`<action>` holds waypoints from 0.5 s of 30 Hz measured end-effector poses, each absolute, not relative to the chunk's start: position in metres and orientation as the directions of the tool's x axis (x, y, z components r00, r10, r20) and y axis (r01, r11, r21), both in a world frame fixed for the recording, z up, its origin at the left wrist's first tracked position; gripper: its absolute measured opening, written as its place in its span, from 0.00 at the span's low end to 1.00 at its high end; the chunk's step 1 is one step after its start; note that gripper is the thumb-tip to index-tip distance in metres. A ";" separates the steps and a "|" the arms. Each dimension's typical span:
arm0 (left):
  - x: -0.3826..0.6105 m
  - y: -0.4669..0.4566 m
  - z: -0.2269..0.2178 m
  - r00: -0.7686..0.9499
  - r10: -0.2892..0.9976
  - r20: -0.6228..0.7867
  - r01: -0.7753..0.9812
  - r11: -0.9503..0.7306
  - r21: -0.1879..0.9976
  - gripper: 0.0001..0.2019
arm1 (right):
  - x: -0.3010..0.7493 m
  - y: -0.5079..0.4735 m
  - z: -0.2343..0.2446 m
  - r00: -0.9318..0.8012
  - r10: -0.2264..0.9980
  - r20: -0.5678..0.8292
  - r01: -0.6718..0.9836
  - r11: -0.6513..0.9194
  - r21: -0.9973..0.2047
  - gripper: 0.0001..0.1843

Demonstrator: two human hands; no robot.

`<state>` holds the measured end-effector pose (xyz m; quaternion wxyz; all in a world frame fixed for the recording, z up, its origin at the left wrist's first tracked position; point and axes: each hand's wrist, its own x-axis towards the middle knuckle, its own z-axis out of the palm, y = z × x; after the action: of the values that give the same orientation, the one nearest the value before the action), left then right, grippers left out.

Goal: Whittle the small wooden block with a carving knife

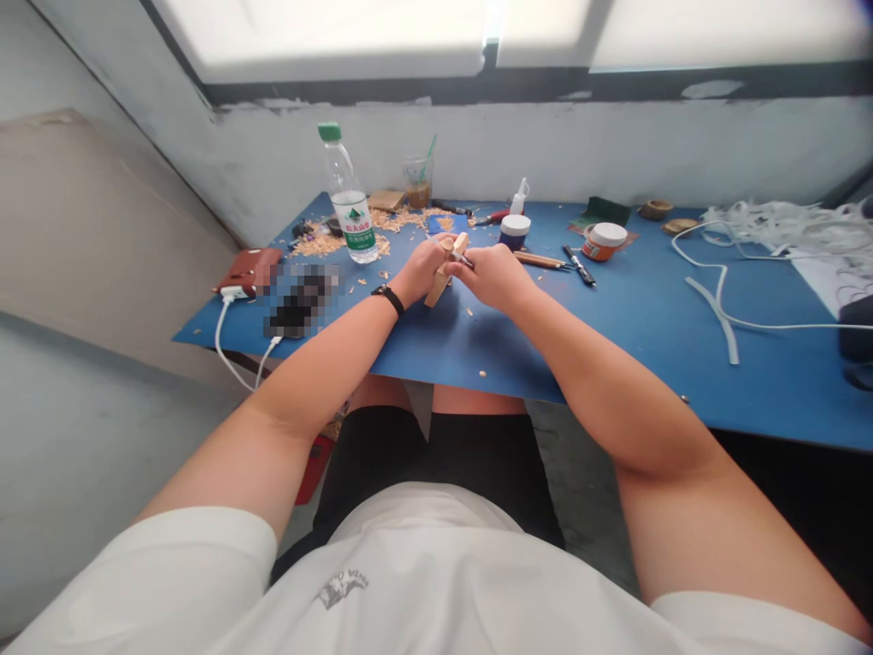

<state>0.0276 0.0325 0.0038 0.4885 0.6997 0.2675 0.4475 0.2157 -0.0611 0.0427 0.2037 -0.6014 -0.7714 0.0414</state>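
Observation:
My left hand (423, 271) is closed around a pale piece of wood (437, 290), just above the near middle of the blue table. The wood is held tilted, and its ends stick out above and below my fingers. My right hand (501, 276) meets it from the other side, gripping a slim carving tool (464, 261). Its tip points at the wood between my two thumbs. Fingers cover most of the tool, so its blade cannot be made out.
On the blue table (634, 346) wood shavings (320, 241) surround a water bottle (356, 223). Behind stand a drink cup (418, 193), a dark blue jar (514, 233) and an orange jar (604, 242). A pen (579, 267), white cable (784, 325), brown case (251, 270) and blurred phone (300, 302) lie around.

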 end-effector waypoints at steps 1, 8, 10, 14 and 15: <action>0.028 0.033 0.003 0.453 0.813 0.366 -0.064 -0.380 0.923 0.14 | 0.215 -0.061 0.042 -0.183 0.946 0.267 0.917 0.262 -0.300 0.40; 0.028 0.046 -0.011 0.431 0.818 0.381 -0.055 -0.398 0.916 0.14 | 0.209 -0.064 0.039 -0.128 0.952 0.280 0.940 0.206 -0.273 0.48; 0.029 0.046 -0.010 0.436 0.807 0.398 -0.054 -0.418 0.907 0.15 | 0.208 -0.065 0.039 -0.109 0.955 0.275 0.946 0.185 -0.268 0.48; 0.033 0.037 -0.002 0.430 0.820 0.377 -0.064 -0.389 0.919 0.20 | 0.207 -0.065 0.041 -0.082 0.966 0.245 0.961 0.142 -0.236 0.49; 0.034 0.034 0.000 0.413 0.833 0.368 -0.066 -0.375 0.925 0.22 | 0.207 -0.064 0.041 -0.077 0.969 0.234 0.966 0.131 -0.224 0.51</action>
<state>0.0344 0.0339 0.0002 0.4841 0.6871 0.2792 0.4642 0.2074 -0.0639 0.0411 0.1644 -0.6590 -0.7339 0.0052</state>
